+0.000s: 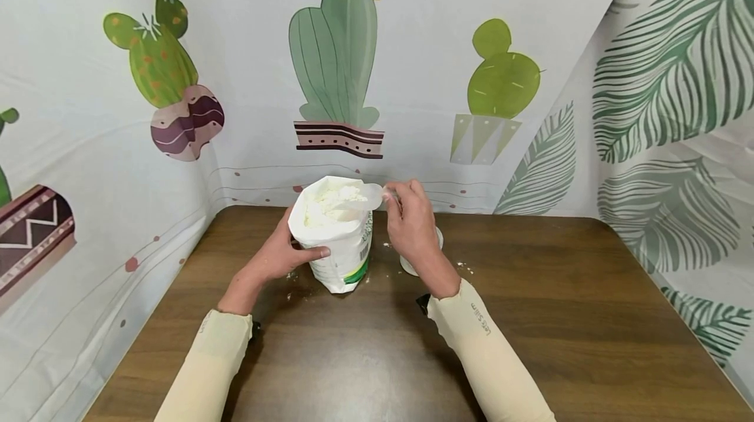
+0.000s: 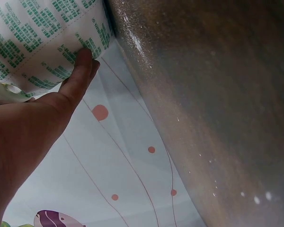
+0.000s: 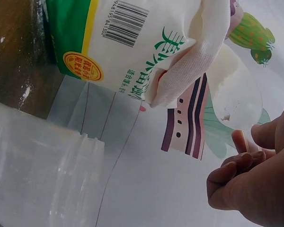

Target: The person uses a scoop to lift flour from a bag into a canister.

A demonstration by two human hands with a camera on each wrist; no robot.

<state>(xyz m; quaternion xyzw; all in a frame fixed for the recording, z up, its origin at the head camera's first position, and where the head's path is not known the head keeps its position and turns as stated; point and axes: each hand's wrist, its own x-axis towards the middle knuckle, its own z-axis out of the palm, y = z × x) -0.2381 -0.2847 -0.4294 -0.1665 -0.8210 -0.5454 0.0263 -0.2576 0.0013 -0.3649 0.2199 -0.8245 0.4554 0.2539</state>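
White powder [image 1: 323,209] sits in the open bag [image 1: 336,262] my left hand [image 1: 281,251] grips; at its mouth, my right hand [image 1: 412,222] pinches the scoop [image 1: 372,197], best kept level against spills, though its load is hard to judge. Nearby on the table [image 1: 353,363] stands a clear jar [image 3: 42,172].

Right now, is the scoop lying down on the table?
No, the head view shows the right hand holding the scoop up at the open mouth of the white bag.

Both arms [image 1: 490,350] reach forward, right fingers [image 3: 221,174] curled.
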